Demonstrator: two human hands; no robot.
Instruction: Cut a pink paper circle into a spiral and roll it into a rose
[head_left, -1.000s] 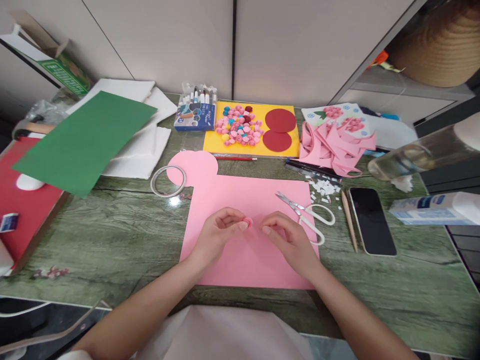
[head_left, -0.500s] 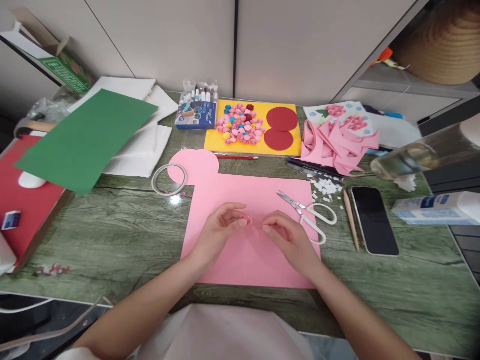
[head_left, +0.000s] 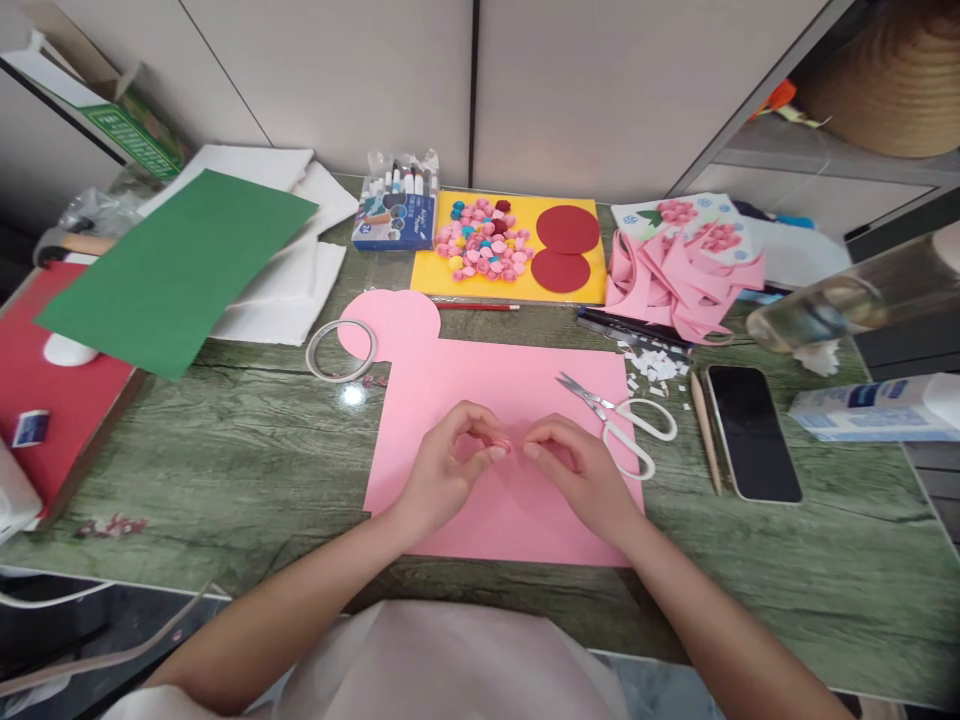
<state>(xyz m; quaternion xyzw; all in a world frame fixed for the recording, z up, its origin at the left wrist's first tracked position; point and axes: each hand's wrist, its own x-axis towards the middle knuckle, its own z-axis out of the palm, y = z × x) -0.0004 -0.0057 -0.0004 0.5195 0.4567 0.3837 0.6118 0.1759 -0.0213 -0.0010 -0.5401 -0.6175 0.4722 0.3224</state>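
Between the thumb and fingers of my left hand (head_left: 454, 460) is a small pink rolled paper coil (head_left: 504, 446), mostly covered by the fingertips. My right hand (head_left: 577, 462) is pinched closed just to the right of it, thumb against fingers; anything in that pinch is too small to make out. Both hands are above a large pink paper sheet (head_left: 480, 535). White-handled scissors (head_left: 607, 410) lie on the sheet's right side, blades pointing up and left. Left of the sheet's top corner, a roll of tape (head_left: 315, 365) overlaps a pink paper with rounded edges (head_left: 409, 325).
Pink rolled pieces (head_left: 484, 240) and dark red circles (head_left: 566, 230) lie on yellow paper (head_left: 431, 285) at the back. Pink scraps (head_left: 675, 280), white bits (head_left: 656, 365), a wooden stick (head_left: 705, 430) and a phone (head_left: 754, 430) are rightward. Green paper (head_left: 180, 270) lies left, beside a marker box (head_left: 394, 220).
My left hand's fingers have curled further over the coil, hiding more of it. The right hand stays pinched close by. The whole view has shifted slightly.
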